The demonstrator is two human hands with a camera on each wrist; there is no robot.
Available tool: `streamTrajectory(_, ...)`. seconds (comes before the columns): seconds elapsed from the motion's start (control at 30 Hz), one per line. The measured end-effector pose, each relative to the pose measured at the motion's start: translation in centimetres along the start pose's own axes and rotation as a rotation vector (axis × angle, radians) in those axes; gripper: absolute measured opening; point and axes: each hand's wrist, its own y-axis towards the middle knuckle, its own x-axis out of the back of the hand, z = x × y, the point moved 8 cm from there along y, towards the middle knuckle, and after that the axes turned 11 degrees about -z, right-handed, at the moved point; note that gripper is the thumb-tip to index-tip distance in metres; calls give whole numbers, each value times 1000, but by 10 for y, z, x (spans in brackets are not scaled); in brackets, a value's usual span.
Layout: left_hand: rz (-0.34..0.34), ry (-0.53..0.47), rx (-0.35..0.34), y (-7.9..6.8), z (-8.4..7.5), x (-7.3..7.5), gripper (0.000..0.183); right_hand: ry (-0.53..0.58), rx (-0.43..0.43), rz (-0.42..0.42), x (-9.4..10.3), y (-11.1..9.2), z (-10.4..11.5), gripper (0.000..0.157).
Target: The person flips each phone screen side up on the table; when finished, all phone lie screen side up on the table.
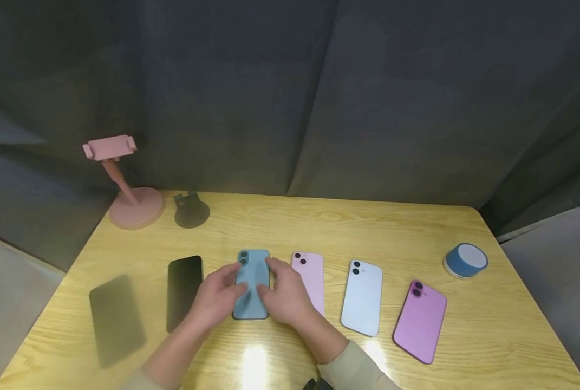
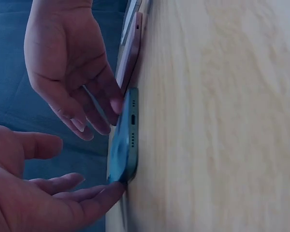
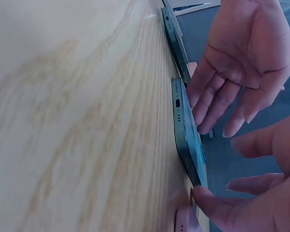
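A teal smartphone (image 1: 253,290) lies back up on the wooden table, its two camera lenses at the far end. My left hand (image 1: 217,297) is at its left side and my right hand (image 1: 287,290) at its right, thumbs over its back. Both wrist views show relaxed fingers, with the little fingertips right at the phone's long edges; its charging port end (image 2: 133,120) faces the near side. Just right of it lies a pale pink phone (image 1: 313,276), partly hidden by my right hand. A black phone (image 1: 184,287) is close by my left hand.
Further right lie a white phone (image 1: 363,303) and a magenta phone (image 1: 420,322), with a blue and white cylinder (image 1: 466,260) behind. A grey phone-shaped slab (image 1: 116,319) lies far left. A pink phone stand (image 1: 136,208) and a small dark stand (image 1: 191,212) stand before the dark curtain (image 1: 392,108).
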Motion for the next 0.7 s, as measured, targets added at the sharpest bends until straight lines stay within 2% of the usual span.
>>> streamTrajectory(0.23,-3,-50,35,1,3,0,52,81,-50,-14,-1,2,-1,56)
streamTrajectory(0.5,11,-122,91,0,5,2,52,218,-157,-110,0,5,-8,46)
streamTrajectory(0.7,-30,-246,152,1,7,4,50,206,-195,-147,-1,7,-13,47)
